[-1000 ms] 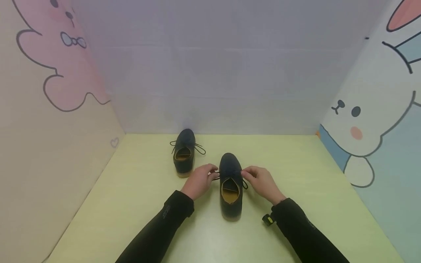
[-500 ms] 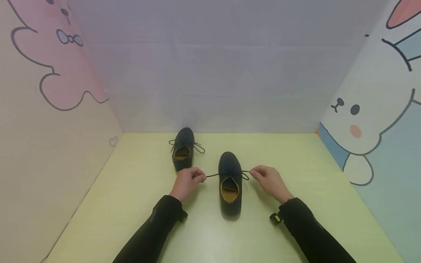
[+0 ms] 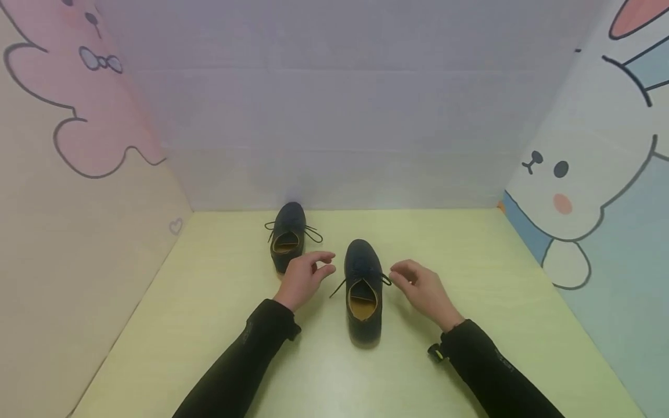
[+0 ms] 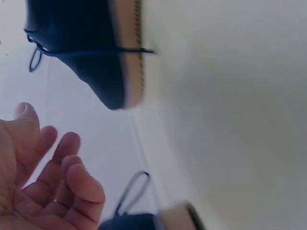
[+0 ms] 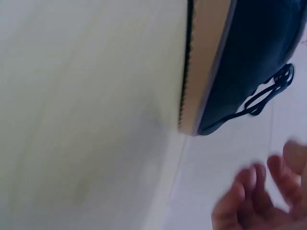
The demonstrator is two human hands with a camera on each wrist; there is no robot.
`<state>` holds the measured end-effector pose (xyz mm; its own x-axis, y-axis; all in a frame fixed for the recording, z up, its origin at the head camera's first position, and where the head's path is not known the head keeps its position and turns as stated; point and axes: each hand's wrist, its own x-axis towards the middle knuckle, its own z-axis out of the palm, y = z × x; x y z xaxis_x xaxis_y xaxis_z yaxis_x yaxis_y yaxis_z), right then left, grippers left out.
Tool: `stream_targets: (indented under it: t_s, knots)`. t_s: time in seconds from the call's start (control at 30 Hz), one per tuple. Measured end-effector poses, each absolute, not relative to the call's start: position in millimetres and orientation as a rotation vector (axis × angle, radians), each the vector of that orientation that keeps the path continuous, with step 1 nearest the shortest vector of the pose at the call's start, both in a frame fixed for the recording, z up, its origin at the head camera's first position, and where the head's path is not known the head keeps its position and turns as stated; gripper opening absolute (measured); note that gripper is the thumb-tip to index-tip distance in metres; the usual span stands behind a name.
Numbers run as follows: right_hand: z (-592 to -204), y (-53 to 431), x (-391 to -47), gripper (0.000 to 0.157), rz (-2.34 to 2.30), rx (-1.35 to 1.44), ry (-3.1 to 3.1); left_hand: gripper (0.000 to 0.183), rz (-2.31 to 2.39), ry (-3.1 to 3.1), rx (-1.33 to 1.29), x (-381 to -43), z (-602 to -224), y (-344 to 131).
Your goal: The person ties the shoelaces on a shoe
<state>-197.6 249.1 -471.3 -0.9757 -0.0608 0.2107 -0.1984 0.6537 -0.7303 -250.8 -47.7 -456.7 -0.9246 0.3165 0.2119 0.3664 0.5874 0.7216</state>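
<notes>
A dark navy lace-up shoe [image 3: 363, 253] with a tan sole stands on the table between my hands, toe pointing away. Its loose lace end [image 3: 337, 288] slants out to the left, and a lace loop [image 3: 386, 279] sticks out on the right. My left hand [image 3: 305, 280] hovers left of the shoe, thumb and fingers apart, holding nothing. In the left wrist view the lace [image 4: 96, 51] runs freely across the shoe's side. Beside the loop is my right hand [image 3: 423, 292], its fingers loosely bent; the right wrist view shows these fingers [image 5: 233, 199] apart from the lace.
The matching shoe [image 3: 290, 217] stands farther back on the left, laces spread to both sides, its heel near my left hand. A pale yellow table [image 3: 470, 244] ends at a plain back wall [image 3: 334, 128]. Side walls with cartoon drawings rise left and right.
My hands drew the laces outward to both sides, then let them go. The left lace end has dropped toward the table, and the right hand's fingers have come off the lace.
</notes>
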Motion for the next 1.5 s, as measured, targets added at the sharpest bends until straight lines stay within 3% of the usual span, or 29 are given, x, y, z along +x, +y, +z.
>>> stream_targets:
  t_s: [0.17,0.33,0.5,0.93,1.5]
  knots:
    - [-471.5,238.2,-197.0,0.017,1.293,0.349,-2.750,0.051,-1.139,-2.782,-0.900,-260.1,-446.1,-20.6]
    - [-473.8,232.2,-200.0,0.010,1.314,0.320,-2.775,0.034,-0.777,-2.773,-1.088,-264.4,-446.9,-11.2]
    - [-474.1,232.6,-202.2,0.019,1.262,0.353,-2.736,0.012,-0.608,-2.726,-1.047,-264.0,-454.6,-16.6]
    - [-481.7,249.0,-200.3,0.004,0.943,0.301,-2.760,0.005,-0.566,-2.756,-0.942,-252.3,-468.5,-34.1]
    - [-483.6,264.7,-199.4,0.006,0.952,0.317,-2.927,0.004,-0.598,-2.711,-0.936,-250.4,-476.6,-44.0]
